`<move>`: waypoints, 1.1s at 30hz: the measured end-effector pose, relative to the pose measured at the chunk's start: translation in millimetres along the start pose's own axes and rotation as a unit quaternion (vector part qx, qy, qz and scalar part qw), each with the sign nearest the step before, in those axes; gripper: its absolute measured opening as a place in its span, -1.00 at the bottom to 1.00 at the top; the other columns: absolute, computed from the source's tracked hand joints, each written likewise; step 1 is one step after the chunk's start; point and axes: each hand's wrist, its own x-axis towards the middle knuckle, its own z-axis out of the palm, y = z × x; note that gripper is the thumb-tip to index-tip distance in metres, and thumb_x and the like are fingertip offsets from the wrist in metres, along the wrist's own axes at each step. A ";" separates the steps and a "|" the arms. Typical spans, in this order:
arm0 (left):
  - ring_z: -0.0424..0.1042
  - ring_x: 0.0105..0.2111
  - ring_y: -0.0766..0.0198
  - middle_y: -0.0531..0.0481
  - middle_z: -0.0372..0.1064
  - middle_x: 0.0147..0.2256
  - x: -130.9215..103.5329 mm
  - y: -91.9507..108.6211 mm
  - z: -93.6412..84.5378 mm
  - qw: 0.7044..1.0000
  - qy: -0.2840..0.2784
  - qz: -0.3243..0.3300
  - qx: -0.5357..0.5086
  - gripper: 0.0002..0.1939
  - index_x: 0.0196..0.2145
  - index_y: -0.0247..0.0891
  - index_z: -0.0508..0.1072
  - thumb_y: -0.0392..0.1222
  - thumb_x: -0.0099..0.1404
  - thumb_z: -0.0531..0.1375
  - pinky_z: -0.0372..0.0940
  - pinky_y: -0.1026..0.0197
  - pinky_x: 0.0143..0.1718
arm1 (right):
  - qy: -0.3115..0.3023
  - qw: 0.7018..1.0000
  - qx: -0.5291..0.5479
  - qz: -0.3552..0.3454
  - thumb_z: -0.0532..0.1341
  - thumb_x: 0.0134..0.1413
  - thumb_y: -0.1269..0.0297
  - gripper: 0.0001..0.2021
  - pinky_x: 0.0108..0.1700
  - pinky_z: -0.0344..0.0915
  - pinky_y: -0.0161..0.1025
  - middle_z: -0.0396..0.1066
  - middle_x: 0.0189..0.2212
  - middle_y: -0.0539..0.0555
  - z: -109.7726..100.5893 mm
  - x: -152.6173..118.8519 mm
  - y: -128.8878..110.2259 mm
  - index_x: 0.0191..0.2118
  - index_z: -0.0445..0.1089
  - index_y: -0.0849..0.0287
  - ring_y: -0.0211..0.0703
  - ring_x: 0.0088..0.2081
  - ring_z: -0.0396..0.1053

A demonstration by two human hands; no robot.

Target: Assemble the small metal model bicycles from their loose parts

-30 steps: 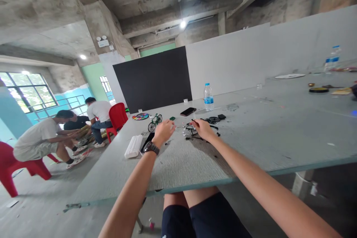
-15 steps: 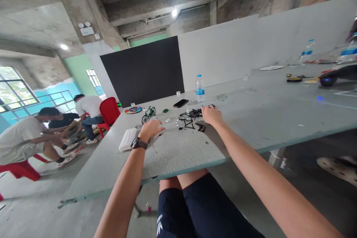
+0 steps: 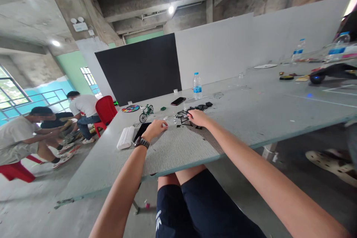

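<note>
My right hand (image 3: 197,117) is over the near side of a pile of black parts (image 3: 184,116), its fingers bent down onto them; what they hold, if anything, is too small to make out. Left of the pile, my left hand (image 3: 156,129) rests low over the grey table (image 3: 178,152), fingers loosely spread and nothing visible in them. Beyond it stands a small green bicycle model (image 3: 146,113). A dark flat object (image 3: 141,131) lies beside my left wrist, next to a white case (image 3: 126,137).
A phone (image 3: 178,101) and a water bottle (image 3: 197,86) are behind the parts. A colourful disc (image 3: 130,108) lies at the back left, near a black panel (image 3: 139,68). Two seated people are at the far left, by a red chair (image 3: 106,111).
My right hand has moved left across the black parts, uncovering those at the right end. My left hand has shifted slightly right, and the dark flat object beside it now shows.
</note>
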 end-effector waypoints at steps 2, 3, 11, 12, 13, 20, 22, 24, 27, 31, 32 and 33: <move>0.45 -0.38 0.19 -0.08 0.54 -0.36 1.5 1.1 1.9 1.000 0.005 0.008 0.002 -0.72 -0.15 -0.20 0.62 -0.09 0.33 0.15 0.28 0.24 -0.26 | -0.008 1.000 0.002 -0.009 0.14 0.19 0.41 -0.88 -0.25 0.15 -0.22 0.51 -0.31 0.18 0.2 -0.4 0.7 -0.36 0.38 0.13 -0.01 -0.23 0.41; 0.44 -0.38 0.19 -0.09 0.54 -0.35 2.0 1.1 2.6 1.000 0.008 0.011 0.003 -0.71 -0.15 -0.20 0.62 -0.09 0.34 0.15 0.27 0.24 -0.26 | -0.013 1.000 0.004 -0.013 0.14 0.19 0.42 -0.88 -0.25 0.15 -0.23 0.51 -0.30 0.18 0.8 -0.4 0.5 -0.35 0.38 0.13 -0.02 -0.23 0.41; 0.40 -0.38 0.23 -0.08 0.52 -0.37 0.2 3.4 -1.6 0.999 -0.006 0.038 0.003 -0.69 -0.15 -0.27 0.61 -0.08 0.35 0.13 0.25 0.23 -0.27 | -0.047 0.998 0.025 -0.028 0.14 0.24 0.38 -0.89 -0.22 0.12 -0.26 0.49 -0.30 0.16 5.2 2.8 -5.0 -0.32 0.38 0.17 -0.06 -0.23 0.41; 0.40 -0.38 0.24 -0.07 0.51 -0.38 0.1 3.8 -2.1 0.999 -0.008 0.043 0.000 -0.69 -0.14 -0.27 0.61 -0.08 0.36 0.13 0.24 0.23 -0.28 | -0.048 0.998 0.027 -0.026 0.15 0.22 0.39 -0.92 -0.21 0.12 -0.26 0.49 -0.30 0.16 5.6 3.2 -4.7 -0.30 0.37 0.17 -0.06 -0.23 0.40; 0.39 -0.40 0.24 -0.07 0.50 -0.39 0.2 4.0 -2.2 0.999 -0.009 0.039 -0.001 -0.69 -0.15 -0.28 0.61 -0.08 0.35 0.13 0.24 0.23 -0.28 | -0.049 0.998 0.029 -0.024 0.15 0.22 0.40 -0.93 -0.20 0.12 -0.26 0.48 -0.27 0.16 6.1 3.4 -4.3 -0.28 0.37 0.18 -0.06 -0.22 0.40; 0.38 -0.40 0.26 -0.04 0.49 -0.40 1.7 2.0 0.2 0.999 -0.012 0.037 0.001 -0.70 -0.13 -0.26 0.60 -0.09 0.34 0.15 0.24 0.24 -0.29 | -0.036 0.998 0.027 -0.042 0.08 0.26 0.47 -0.89 -0.14 0.12 -0.24 0.44 -0.18 0.23 5.8 2.4 -10.7 -0.24 0.34 0.20 -0.02 -0.12 0.34; 0.39 -0.40 0.25 -0.03 0.49 -0.40 2.0 1.0 1.6 0.999 -0.010 0.039 0.002 -0.71 -0.14 -0.25 0.60 -0.09 0.35 0.15 0.24 0.24 -0.29 | -0.029 0.998 0.023 -0.047 0.06 0.25 0.52 -0.86 -0.15 0.12 -0.23 0.42 -0.18 0.23 3.3 1.3 -13.5 -0.23 0.32 0.21 -0.03 -0.13 0.32; 0.40 -0.40 0.24 -0.04 0.50 -0.39 2.5 0.1 3.2 0.999 0.004 0.031 0.006 -0.73 -0.13 -0.24 0.60 -0.09 0.35 0.16 0.26 0.23 -0.29 | -0.020 0.998 0.018 -0.049 0.03 0.22 0.57 -0.83 -0.16 0.12 -0.22 0.40 -0.17 0.23 0.1 0.1 -16.0 -0.22 0.31 0.21 -0.03 -0.14 0.31; 0.44 -0.34 0.21 -0.06 0.51 -0.32 3.7 -0.8 5.5 0.998 0.059 0.022 0.014 -0.72 -0.07 -0.22 0.56 -0.10 0.37 0.15 0.30 0.21 -0.22 | 0.002 0.998 0.008 -0.061 0.00 0.19 0.62 -0.78 -0.17 0.13 -0.21 0.38 -0.18 0.22 -3.8 -1.5 -21.0 -0.21 0.30 0.22 -0.03 -0.18 0.30; 0.46 -0.06 0.11 -0.18 0.44 -0.01 5.1 0.1 8.3 0.988 0.142 0.056 0.005 -0.52 0.18 -0.21 0.37 -0.02 0.36 0.19 0.31 0.08 0.04 | 0.071 0.990 -0.003 -0.126 -0.05 0.21 0.62 -0.74 -0.12 0.21 -0.16 0.36 -0.18 0.22 -2.5 -0.5 -34.9 -0.17 0.31 0.23 0.00 -0.14 0.29; 0.41 0.06 0.06 -0.22 0.38 0.09 5.3 0.6 9.3 0.985 0.156 0.069 0.001 -0.42 0.25 -0.22 0.28 0.02 0.34 0.22 0.28 0.04 0.11 | 0.090 0.985 -0.009 -0.146 -0.07 0.23 0.62 -0.73 -0.09 0.24 -0.15 0.36 -0.17 0.23 -0.8 0.2 -39.5 -0.15 0.32 0.25 0.00 -0.12 0.30; 0.32 0.17 0.01 -0.26 0.30 0.17 5.7 1.2 10.5 0.983 0.165 0.081 -0.002 -0.32 0.30 -0.22 0.20 0.05 0.32 0.24 0.23 -0.01 0.18 | 0.106 0.979 -0.018 -0.173 -0.08 0.26 0.60 -0.72 -0.05 0.25 -0.13 0.37 -0.15 0.25 1.2 1.0 -44.1 -0.11 0.33 0.27 0.01 -0.08 0.30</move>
